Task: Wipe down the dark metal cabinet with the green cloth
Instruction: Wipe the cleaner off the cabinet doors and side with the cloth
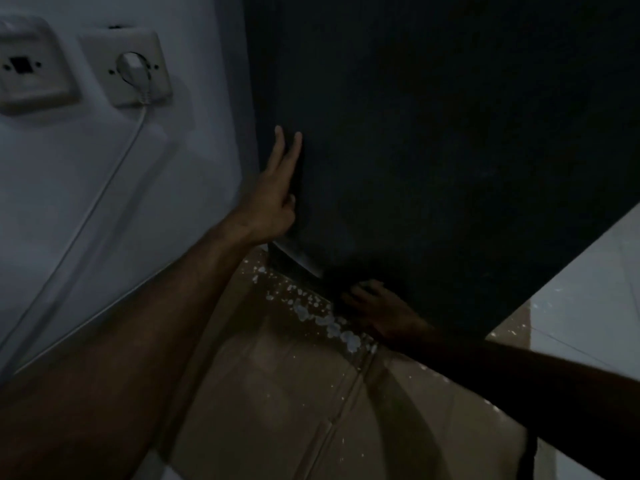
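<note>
Low by the floor, the right hand (379,311) is reaching under the cabinet (433,150), grip too dark to tell; the left hand (277,192) is pressing flat, fingers straight, higher up.

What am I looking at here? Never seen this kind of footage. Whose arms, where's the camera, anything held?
There is no machine: a person wears one wide-angle camera on the head, looking forward and down at their own arms. The big dark slab is the metal cabinet, standing against a pale wall. The left hand lies with straight fingers flat on the cabinet's left edge, steadying it, with no grip on anything. The right hand reaches low to the cabinet's bottom edge in deep shadow; whether it holds anything, such as the green cloth, cannot be told. On the wall sit two sockets, one with a white plug whose cable runs down. Below is brown cardboard with white flecks, on a tiled floor.
</note>
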